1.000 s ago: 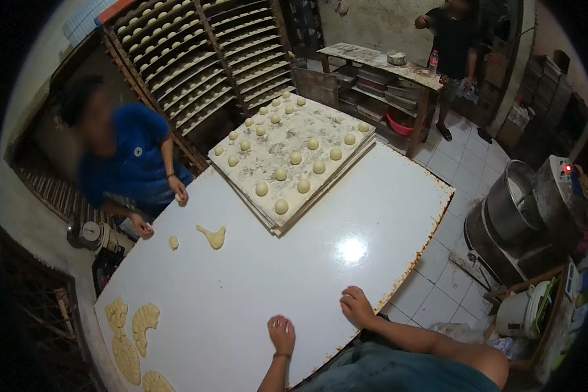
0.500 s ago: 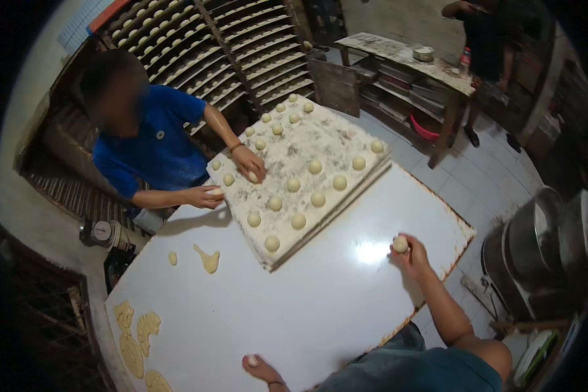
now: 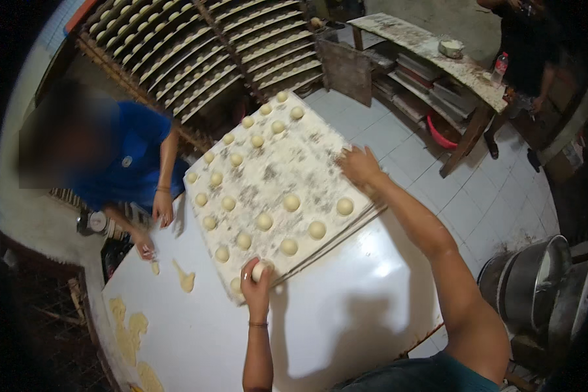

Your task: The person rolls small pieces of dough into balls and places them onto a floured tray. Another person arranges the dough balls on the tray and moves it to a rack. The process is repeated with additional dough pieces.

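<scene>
A flour-dusted board (image 3: 307, 160), bearing rows of pale dough balls (image 3: 291, 202), lies across the far part of the white table. At its near edge, my left hand (image 3: 253, 287) has its fingers closed round a dough ball (image 3: 262, 270). Another ball at the near corner is partly covered by that hand. My right hand (image 3: 359, 166) reaches over the board's right edge, palm down, fingers stretched and apart; what lies beneath the palm is hidden. Across the table, a co-worker in a blue shirt (image 3: 134, 140) has both hands off the board, one close to a small dough piece (image 3: 155, 268).
Dough scraps (image 3: 185, 281) and flattened sheets (image 3: 137, 330) lie on the white table (image 3: 209, 346). A rack (image 3: 196, 55) of filled trays stands behind. Far right are a floury bench (image 3: 411, 39) and a standing person (image 3: 522, 59). Metal pots (image 3: 522, 281) stand near right.
Both my hands have moved forward from the table's near side to the board; the ball in my right hand no longer shows. The co-worker's hands have left the board. The view has shifted.
</scene>
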Action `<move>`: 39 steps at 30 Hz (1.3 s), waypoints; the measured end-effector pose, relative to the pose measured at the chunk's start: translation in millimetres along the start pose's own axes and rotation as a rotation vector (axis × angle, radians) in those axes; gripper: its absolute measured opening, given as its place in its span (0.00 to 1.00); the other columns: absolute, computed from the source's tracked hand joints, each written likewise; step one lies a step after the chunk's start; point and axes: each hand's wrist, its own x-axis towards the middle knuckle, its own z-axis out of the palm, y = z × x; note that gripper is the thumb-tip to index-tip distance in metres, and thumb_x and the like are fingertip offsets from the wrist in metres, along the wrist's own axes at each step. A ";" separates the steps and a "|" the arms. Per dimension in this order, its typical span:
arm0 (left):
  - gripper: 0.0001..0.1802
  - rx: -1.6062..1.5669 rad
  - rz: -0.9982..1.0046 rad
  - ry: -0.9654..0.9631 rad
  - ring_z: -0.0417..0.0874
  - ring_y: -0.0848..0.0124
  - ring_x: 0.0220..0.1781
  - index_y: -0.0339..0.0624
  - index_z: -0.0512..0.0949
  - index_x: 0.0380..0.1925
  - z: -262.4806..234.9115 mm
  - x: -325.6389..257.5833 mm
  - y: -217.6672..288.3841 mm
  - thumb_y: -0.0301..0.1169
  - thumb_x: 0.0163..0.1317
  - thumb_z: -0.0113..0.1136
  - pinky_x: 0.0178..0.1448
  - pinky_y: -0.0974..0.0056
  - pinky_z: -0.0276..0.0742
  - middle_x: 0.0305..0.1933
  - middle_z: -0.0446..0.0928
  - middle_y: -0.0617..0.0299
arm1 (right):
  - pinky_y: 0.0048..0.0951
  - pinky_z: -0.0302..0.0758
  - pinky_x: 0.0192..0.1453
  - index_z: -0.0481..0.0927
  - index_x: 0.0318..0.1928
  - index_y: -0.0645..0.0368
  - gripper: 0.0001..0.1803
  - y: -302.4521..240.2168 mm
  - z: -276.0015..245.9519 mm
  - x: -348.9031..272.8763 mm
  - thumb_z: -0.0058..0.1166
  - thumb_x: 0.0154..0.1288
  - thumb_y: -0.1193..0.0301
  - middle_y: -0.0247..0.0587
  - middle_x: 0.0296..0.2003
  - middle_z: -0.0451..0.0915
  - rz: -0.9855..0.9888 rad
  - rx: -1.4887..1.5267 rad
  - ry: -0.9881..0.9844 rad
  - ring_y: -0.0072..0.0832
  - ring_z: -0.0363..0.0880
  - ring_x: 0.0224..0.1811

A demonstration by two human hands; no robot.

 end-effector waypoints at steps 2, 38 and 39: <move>0.17 0.153 0.337 -0.140 0.75 0.62 0.59 0.34 0.75 0.51 58.9 56.8 23.8 0.22 0.60 0.60 0.63 0.62 0.71 0.56 0.73 0.52 | 0.68 0.40 0.73 0.63 0.70 0.39 0.37 -11.0 -17.3 -15.0 0.54 0.63 0.44 0.44 0.76 0.43 0.159 0.249 0.052 0.49 0.42 0.77; 0.31 -0.373 -0.636 0.460 0.70 0.65 0.62 0.56 0.60 0.67 -524.5 -234.1 -228.0 0.35 0.65 0.58 0.65 0.54 0.67 0.63 0.66 0.53 | 0.28 0.76 0.40 0.78 0.37 0.67 0.08 -534.0 25.4 -292.6 0.49 0.70 0.74 0.45 0.36 0.79 -0.337 1.058 0.070 0.29 0.78 0.34; 0.32 -0.432 -0.489 0.521 0.73 0.67 0.58 0.59 0.60 0.67 -557.7 -223.1 -260.5 0.33 0.65 0.59 0.65 0.57 0.67 0.64 0.65 0.50 | 0.28 0.76 0.40 0.78 0.37 0.67 0.08 -550.7 26.9 -294.1 0.49 0.70 0.74 0.45 0.35 0.79 -0.327 1.056 0.051 0.29 0.78 0.34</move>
